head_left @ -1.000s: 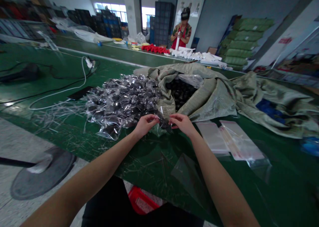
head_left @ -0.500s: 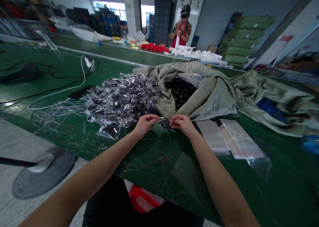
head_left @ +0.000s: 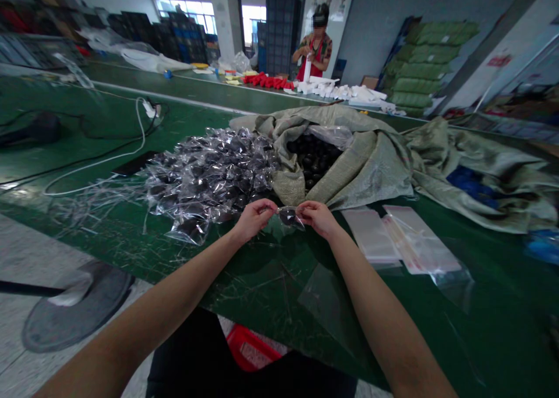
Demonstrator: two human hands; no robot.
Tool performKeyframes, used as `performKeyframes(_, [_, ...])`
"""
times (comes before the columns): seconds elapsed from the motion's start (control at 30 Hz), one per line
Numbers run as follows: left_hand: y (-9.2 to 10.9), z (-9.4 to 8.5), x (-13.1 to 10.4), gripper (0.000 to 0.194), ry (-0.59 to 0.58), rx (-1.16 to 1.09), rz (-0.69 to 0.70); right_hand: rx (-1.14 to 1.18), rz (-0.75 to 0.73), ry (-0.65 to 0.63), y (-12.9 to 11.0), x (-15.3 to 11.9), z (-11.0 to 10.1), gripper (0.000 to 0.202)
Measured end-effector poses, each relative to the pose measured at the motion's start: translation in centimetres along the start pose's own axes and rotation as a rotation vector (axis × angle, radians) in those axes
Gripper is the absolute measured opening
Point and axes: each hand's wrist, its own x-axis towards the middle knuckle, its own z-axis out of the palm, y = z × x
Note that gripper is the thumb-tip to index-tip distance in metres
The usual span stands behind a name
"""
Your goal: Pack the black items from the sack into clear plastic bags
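Observation:
Between my hands is a small clear plastic bag [head_left: 288, 216] with a round black piece inside. My left hand [head_left: 257, 219] pinches its left edge, and my right hand [head_left: 318, 216] grips the right edge. To the left of the bag spreads a heap of bagged black pieces [head_left: 213, 171], shiny in their film. Just beyond my hands an open woven sack [head_left: 371, 165] lies on its side, with loose black rounded pieces [head_left: 315, 159] showing in its mouth. Flat stacks of clear bags [head_left: 371, 235] rest right of my right forearm.
The green table [head_left: 262, 281] carries scattered thin clear strips [head_left: 100, 197] at left, beside a white cable [head_left: 142, 130]. Another sack [head_left: 480, 177] lies at right. Across the table a person [head_left: 315, 49] stands behind white and red pieces. A red bin [head_left: 251, 348] sits below.
Both hands stay closed on the bag, which has turned a little so the black piece shows more plainly. The whole view has shifted slightly.

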Motion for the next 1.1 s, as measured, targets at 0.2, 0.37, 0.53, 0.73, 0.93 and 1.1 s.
performKeyframes(0.2, [0.4,0.2,-0.1,0.025,0.041,0.012,-0.018,-0.047,-0.081,-0.054,0.4,-0.1,0.1,0.019])
performKeyframes(0.37, [0.4,-0.1,0.1,0.027,0.103,-0.065,-0.095,-0.100,-0.131,-0.090,0.5,-0.4,0.7,0.021])
performKeyframes(0.53, [0.3,-0.9,0.4,0.027,0.102,-0.070,-0.132,-0.140,-0.162,-0.066,0.8,-0.3,1.0,0.022])
performKeyframes(0.73, [-0.3,-1.4,0.6,0.029,0.121,-0.037,-0.166,-0.139,-0.174,-0.024,1.4,0.0,0.8,0.024])
performKeyframes(0.93, [-0.7,-1.5,0.5,0.038,0.108,-0.014,-0.186,-0.110,-0.170,-0.054,1.8,0.2,0.5,0.015])
performKeyframes(1.1, [-0.5,-1.4,0.4,0.027,0.085,0.042,-0.166,-0.063,-0.137,-0.072,2.1,0.6,0.2,0.014])
